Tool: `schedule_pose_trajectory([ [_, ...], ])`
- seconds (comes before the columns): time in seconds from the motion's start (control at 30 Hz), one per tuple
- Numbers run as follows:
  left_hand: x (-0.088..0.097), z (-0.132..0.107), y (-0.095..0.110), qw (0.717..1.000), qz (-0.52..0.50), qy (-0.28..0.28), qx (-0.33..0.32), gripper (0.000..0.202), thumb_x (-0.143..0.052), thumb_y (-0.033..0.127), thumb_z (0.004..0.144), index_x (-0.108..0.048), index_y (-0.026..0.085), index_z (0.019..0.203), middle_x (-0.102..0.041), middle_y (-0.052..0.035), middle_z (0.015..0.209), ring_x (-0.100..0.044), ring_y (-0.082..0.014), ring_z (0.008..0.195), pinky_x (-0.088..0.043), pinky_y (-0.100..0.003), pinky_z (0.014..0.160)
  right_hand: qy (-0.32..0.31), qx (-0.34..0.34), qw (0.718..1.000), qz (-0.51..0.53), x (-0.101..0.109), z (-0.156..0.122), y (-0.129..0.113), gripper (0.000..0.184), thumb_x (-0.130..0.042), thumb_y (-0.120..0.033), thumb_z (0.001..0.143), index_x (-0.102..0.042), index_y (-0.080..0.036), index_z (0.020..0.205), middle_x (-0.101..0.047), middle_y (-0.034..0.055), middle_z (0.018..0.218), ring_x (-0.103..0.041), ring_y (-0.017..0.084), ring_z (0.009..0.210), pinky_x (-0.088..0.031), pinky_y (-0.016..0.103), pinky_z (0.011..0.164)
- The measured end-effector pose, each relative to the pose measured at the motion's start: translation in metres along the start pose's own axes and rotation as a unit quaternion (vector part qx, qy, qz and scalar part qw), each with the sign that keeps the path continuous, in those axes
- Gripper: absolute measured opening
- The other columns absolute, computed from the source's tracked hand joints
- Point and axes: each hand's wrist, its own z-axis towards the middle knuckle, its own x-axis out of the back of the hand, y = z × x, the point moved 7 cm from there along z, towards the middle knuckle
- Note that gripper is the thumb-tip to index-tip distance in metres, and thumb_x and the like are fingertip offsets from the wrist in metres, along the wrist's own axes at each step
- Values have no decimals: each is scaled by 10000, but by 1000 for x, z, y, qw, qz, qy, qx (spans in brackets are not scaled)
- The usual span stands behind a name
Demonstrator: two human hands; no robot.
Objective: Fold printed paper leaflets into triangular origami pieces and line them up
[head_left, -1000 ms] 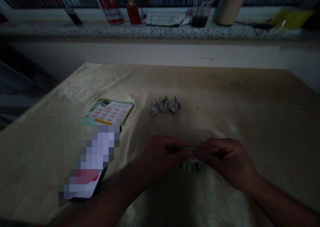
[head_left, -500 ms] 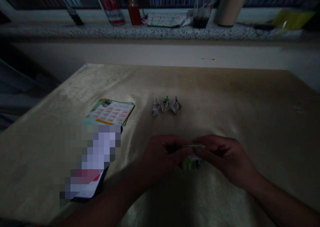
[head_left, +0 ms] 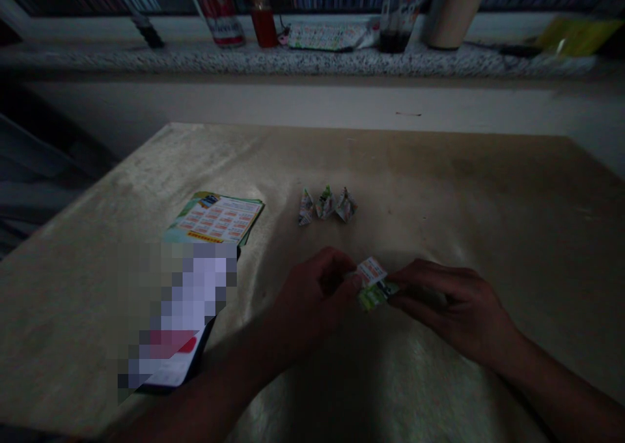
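A small printed paper piece [head_left: 374, 283], white and red on top and green below, is pinched between both my hands just above the beige table [head_left: 439, 189]. My left hand [head_left: 312, 300] grips its left edge with closed fingers. My right hand [head_left: 449, 309] holds its right side with thumb and fingertips. Three small folded paper triangles [head_left: 326, 204] stand in a row farther back on the table.
A stack of printed leaflets [head_left: 215, 219] lies to the left, with a blurred-out object [head_left: 180, 319] in front of it. On the stone ledge [head_left: 293, 58] behind stand a red can [head_left: 218, 6], a red jar [head_left: 263, 23], a dark cup [head_left: 394, 36] and a beige cylinder [head_left: 452, 10].
The paper piece has turned from edge-on to showing its printed face and has moved slightly up and away from me. Both hands shifted a little farther along the table.
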Motion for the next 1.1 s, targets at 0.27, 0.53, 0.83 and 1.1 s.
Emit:
schedule_pose_trajectory([
  [0.27, -14, -12, 16, 937, 301, -77, -160, 336, -604, 132, 830, -647, 154, 1163, -704, -80, 1025, -638, -233, 910, -492, -373, 814, -72, 54, 992, -83, 2, -4, 3, 126, -703, -236, 933, -740, -232, 1053, -757, 38, 894, -690, 199, 831, -536, 353, 750],
  [0.53, -25, -17, 21, 841, 482, -93, -227, 95, -583, 192, 943, -661, 185, 997, -650, -67, 925, -585, -238, 841, -493, -376, 743, -112, 105, 970, -191, -6, -5, -3, 116, -663, -237, 963, -743, -233, 1047, -748, 37, 957, -667, 212, 904, -486, 399, 868],
  [0.83, -24, -17, 18, 835, 490, -89, -235, 84, -590, 211, 956, -667, 175, 949, -632, -63, 918, -565, -225, 837, -475, -366, 748, -104, 122, 958, -239, -9, -9, -2, 164, -644, -257, 980, -721, -222, 1121, -711, 53, 996, -625, 229, 948, -464, 419, 905],
  [1.1, -19, -15, 16, 852, 455, -86, -244, 85, -630, 234, 952, -693, 178, 948, -637, -63, 935, -564, -224, 864, -458, -354, 760, -109, 112, 960, -233, -11, -11, 1, 157, -642, -259, 980, -723, -230, 1111, -670, 63, 1034, -606, 230, 976, -463, 420, 903],
])
